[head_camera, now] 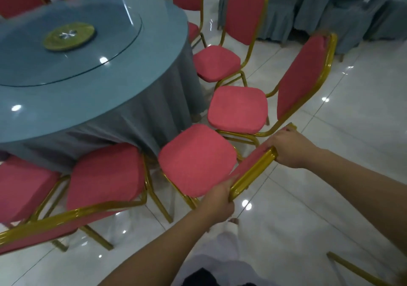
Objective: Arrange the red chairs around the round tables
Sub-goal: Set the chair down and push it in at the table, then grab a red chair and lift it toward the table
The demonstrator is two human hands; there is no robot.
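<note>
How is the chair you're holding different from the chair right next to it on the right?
Both hands, left hand and right hand, grip the held chair by its backrest top; nobody touches the neighbouring chair. The held chair's back looks foreshortened, the neighbour's shows full. Both have red cushions, gold frames, and face the round table.

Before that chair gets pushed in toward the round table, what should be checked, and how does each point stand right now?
1. Left hand grips the held chair by its backrest: ok.
2. Right hand grips the backrest top: ok.
3. Seat faces the round table: ok.
4. Gap to the chair on the right: not ok, seats nearly touch.
5. Gap to the chair on the left: ok, narrow.
6. Legs free of the tablecloth: cannot tell.
</note>
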